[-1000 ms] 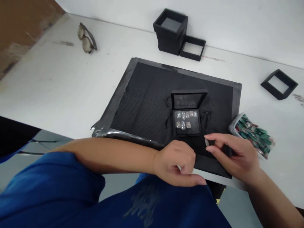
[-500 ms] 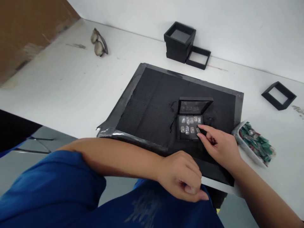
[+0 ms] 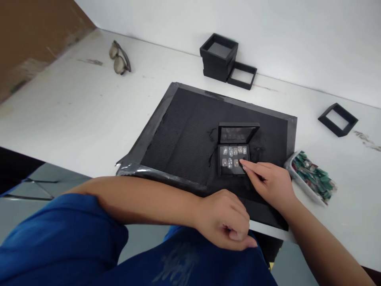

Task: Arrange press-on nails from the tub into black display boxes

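A small black case lies on the dark mat with its clear-windowed lid raised. Two rows of glittery press-on nails sit inside it. My right hand reaches in from the right, index finger and thumb pinched at the right end of the front row. The nail at those fingertips is mostly covered by them. My left hand is curled into a loose fist in front of the mat's near edge, thumb sticking out; I see nothing in it.
Under the case is a black mat with taped edges. Right of it stands a clear tub of green and reddish pieces. Stacked black frames and a single frame are at the back, another frame at right, glasses at left.
The view has shifted slightly. My right index finger has straightened and pressed in closer to the case's front right corner, covering the nail seen between the fingertips before. My left hand stays put.
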Demonstrator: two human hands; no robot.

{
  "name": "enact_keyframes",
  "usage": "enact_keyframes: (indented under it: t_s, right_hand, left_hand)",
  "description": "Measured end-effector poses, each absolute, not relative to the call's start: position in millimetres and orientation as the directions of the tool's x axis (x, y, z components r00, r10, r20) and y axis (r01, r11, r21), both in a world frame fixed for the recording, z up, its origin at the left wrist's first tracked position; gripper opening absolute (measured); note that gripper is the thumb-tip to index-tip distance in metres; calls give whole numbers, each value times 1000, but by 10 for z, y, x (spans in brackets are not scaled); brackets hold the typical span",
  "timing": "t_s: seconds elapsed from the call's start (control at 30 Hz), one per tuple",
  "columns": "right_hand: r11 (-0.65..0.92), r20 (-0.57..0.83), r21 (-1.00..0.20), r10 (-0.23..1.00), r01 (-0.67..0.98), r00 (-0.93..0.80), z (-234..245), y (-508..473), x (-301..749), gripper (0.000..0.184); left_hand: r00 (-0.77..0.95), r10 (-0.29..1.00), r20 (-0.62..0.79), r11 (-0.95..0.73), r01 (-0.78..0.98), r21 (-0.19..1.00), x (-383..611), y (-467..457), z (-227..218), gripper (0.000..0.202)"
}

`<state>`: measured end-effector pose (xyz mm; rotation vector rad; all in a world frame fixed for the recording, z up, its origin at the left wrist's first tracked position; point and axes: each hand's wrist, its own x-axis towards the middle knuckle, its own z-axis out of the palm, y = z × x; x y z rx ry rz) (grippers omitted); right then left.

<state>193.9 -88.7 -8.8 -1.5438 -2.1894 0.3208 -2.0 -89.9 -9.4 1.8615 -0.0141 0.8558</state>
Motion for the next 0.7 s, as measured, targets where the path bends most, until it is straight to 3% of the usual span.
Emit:
enact_keyframes:
  t_s: [0.43,0.7]
  right_hand:
    - [326,236,-477,942,816,-239,-107,-850,1913,26]
    - [406,265,-465,912,787,-314,-22,-913,1949,28]
  left_hand:
    - [808,331,488,-435,-329,838,-17,-901,-101,45]
    - [811,321,488,-442,-327,835,-18,-901,-114,45]
